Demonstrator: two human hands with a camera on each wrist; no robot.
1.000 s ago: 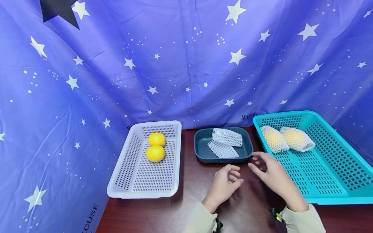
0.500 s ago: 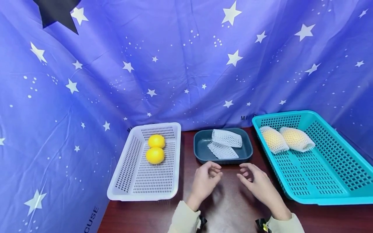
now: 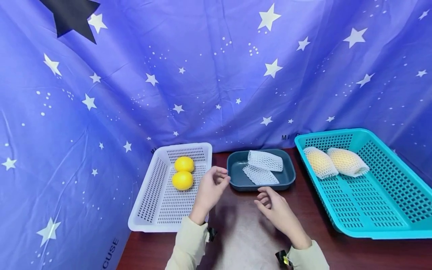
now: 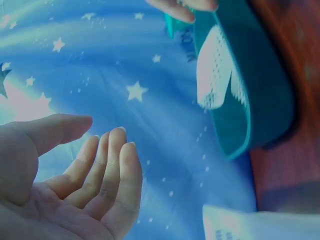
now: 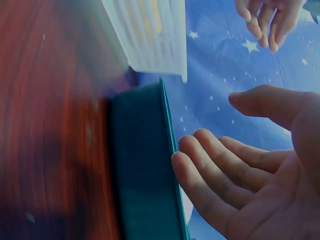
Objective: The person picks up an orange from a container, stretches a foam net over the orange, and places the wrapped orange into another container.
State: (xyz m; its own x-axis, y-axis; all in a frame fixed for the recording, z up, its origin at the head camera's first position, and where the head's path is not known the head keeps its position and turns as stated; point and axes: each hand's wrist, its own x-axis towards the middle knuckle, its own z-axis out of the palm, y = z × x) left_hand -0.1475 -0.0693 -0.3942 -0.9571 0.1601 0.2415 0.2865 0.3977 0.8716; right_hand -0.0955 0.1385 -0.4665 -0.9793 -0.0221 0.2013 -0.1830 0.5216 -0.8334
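Note:
My left hand (image 3: pixel 210 190) hovers over the right rim of the white basket (image 3: pixel 137 225), its fingers loosely bent and nothing in them. Inside that basket, two yellow fruits (image 3: pixel 182 180) lie against each other. My right hand (image 3: pixel 279 213) is in the air just in front of the dark blue-green tray (image 3: pixel 231 173), also holding nothing. Two white foam net sleeves (image 3: pixel 265 161) lie in this tray, partly overlapping. Both wrist views show relaxed fingers, with the thumb apart from them, on the left hand (image 4: pixel 95 185) and the right hand (image 5: pixel 245 175).
A larger teal basket (image 3: pixel 398 231) stands at the right, with two yellow fruits in foam nets (image 3: pixel 347 162) near its back left. All containers rest on a dark red-brown table (image 3: pixel 243 240). A blue star-patterned curtain (image 3: pixel 202 75) hangs behind and at the sides.
Both hands have moved left: the left hand from in front of the tray to the white basket's right rim, the right hand from beside the teal basket to the tray's front. The fruits and sleeves stay put.

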